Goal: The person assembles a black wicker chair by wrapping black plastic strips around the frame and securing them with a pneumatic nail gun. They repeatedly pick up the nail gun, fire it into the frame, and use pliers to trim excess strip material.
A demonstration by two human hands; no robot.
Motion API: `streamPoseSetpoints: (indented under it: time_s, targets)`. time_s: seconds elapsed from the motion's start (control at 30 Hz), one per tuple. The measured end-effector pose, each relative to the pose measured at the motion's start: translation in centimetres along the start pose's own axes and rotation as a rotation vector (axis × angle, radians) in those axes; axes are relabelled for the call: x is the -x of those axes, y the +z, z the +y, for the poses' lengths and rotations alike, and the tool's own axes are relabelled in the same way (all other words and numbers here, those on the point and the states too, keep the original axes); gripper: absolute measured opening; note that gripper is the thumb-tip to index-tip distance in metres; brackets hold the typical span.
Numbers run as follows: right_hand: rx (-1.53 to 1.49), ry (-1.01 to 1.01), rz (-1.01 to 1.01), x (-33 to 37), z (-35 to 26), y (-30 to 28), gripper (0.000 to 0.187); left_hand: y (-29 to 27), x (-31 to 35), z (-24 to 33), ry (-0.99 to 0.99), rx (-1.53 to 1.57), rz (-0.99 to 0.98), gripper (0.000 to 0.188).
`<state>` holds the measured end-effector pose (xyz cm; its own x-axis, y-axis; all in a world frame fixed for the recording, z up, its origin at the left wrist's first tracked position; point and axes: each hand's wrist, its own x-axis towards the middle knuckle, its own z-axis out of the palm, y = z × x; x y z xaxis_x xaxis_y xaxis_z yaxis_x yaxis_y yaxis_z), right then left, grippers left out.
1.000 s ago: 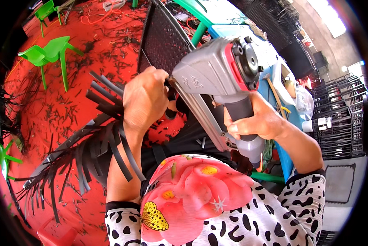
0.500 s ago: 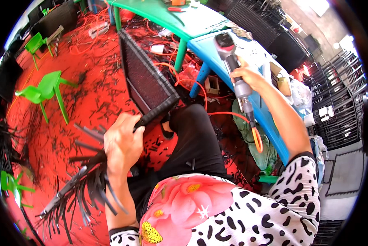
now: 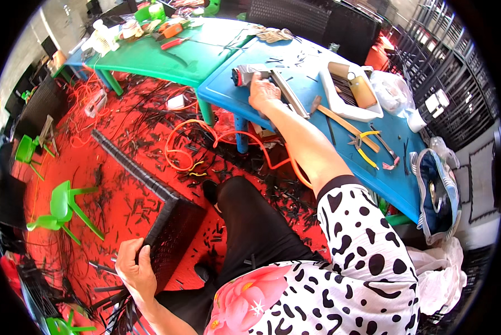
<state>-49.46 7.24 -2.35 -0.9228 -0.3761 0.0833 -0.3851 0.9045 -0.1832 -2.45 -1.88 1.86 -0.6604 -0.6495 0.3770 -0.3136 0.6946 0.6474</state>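
Note:
My left hand [image 3: 134, 269] is closed on the edge of a black woven wicker piece [image 3: 175, 237], which stands tilted over the floor by my legs. Loose dark strips [image 3: 108, 298] hang out beneath that hand. On the blue table [image 3: 228, 92], my right hand [image 3: 263, 92] has its fingers around a grey-and-black air staple gun [image 3: 286, 92] with a long silver magazine. The gun appears to rest on the tabletop. Close to it lie a wooden-handled hammer [image 3: 339, 120] and yellow-handled pliers [image 3: 365, 149].
A white tray [image 3: 367, 115] with a bottle and dark strips stands right of the gun. The green table [image 3: 200, 47] adjoins at left, bearing red-handled pliers [image 3: 175, 43]. An orange hose [image 3: 219, 134] loops over the scrap-strewn red floor. Green chairs [image 3: 60, 209] stand at left.
My right hand has brought the staple gun from mid-air down onto the blue table. My left hand and the woven piece have swung lower and left in view. The view has turned right.

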Motion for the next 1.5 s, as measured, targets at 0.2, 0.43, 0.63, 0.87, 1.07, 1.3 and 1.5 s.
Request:
streamPoseSetpoints:
  time_s: [0.2,0.43,0.63,0.87,1.07,1.3,1.5]
  targets:
    - [-0.264,-0.506,0.306,3.6,8.6,-1.3,0.048,-0.3,-0.2,-1.0,0.02,-0.044,0.003,0.014]
    - [0.304,-0.155,-0.088,14.3,27.7,-8.1,0.089,-0.1,-0.6,-1.3,-0.113,-0.039,-0.058,0.024]
    - [0.098,0.1,-0.361,15.2,31.2,-8.4,0.085,0.3,-0.1,-2.2,-0.14,0.037,0.027,0.04]
    - [-0.214,-0.445,0.298,15.8,21.6,-8.9,0.055,0.6,1.3,-1.0,0.014,0.142,0.131,0.047]
    - [-0.231,-1.268,0.101,23.8,-3.1,-10.4,0.052,-0.4,3.8,-0.5,0.036,0.119,0.126,0.05]
    - [-0.048,-1.466,0.086,24.7,-9.9,-8.5,0.04,-0.1,3.6,-0.2,0.106,0.133,0.138,0.048]
    - [-0.013,-1.545,0.047,25.1,-11.6,-8.5,0.041,-0.2,3.8,-0.2,0.133,0.112,0.141,0.05]
